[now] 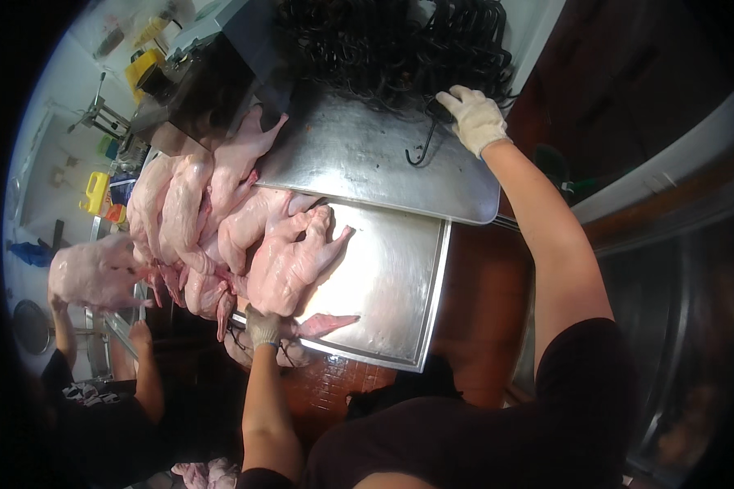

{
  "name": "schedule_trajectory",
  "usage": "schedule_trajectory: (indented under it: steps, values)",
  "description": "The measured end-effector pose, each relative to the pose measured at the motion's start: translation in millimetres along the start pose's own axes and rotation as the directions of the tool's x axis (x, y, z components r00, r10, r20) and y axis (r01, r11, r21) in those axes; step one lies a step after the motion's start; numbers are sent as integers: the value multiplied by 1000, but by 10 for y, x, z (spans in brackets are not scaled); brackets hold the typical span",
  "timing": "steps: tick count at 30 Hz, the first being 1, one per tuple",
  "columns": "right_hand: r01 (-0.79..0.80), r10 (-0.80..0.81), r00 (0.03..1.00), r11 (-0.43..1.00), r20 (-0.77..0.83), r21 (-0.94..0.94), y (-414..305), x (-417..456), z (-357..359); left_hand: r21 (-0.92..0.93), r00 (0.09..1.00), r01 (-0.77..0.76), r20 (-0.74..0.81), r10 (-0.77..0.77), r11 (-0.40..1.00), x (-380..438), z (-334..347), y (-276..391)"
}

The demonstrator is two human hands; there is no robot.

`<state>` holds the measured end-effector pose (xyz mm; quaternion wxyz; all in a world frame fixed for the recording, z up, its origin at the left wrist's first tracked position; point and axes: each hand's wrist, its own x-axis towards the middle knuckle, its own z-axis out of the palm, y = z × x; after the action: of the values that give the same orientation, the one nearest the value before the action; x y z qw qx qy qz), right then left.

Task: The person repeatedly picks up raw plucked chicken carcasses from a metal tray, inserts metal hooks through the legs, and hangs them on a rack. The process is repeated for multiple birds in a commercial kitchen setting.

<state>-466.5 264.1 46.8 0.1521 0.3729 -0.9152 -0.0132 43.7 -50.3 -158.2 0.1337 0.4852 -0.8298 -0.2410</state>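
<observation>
Before me a plucked, pale duck carcass (287, 260) lies on its back or side on a metal tray (397, 287). My left hand (262, 327), in a whitish knit glove, grips it at the neck end; part of the fingers is hidden. Beside that hand, a duck's head with its bill (328, 324) rests on the tray. At the upper right, my gloved right hand (474, 119) holds the top of a black metal hook (428, 143). The hook's curved end hangs over or touches the steel worktop (355, 143); I cannot tell which.
Several more duck carcasses (183, 202) are piled to the left. Many black hooks (397, 49) lie heaped at the back of the worktop. A co-worker's hand (58, 302) raises another carcass (95, 272) at far left. A yellow jug (96, 192) stands behind the pile.
</observation>
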Motion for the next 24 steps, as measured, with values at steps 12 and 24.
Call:
schedule_trajectory:
  steps: [12,24]
  values:
    - [118,342,840,644,-422,756,928,675,124,95,989,24,145,-37,995,-695,-790,799]
    - [95,49,937,917,345,-388,496,870,-1218,166,939,98,311,-147,981,-1097,-274,576]
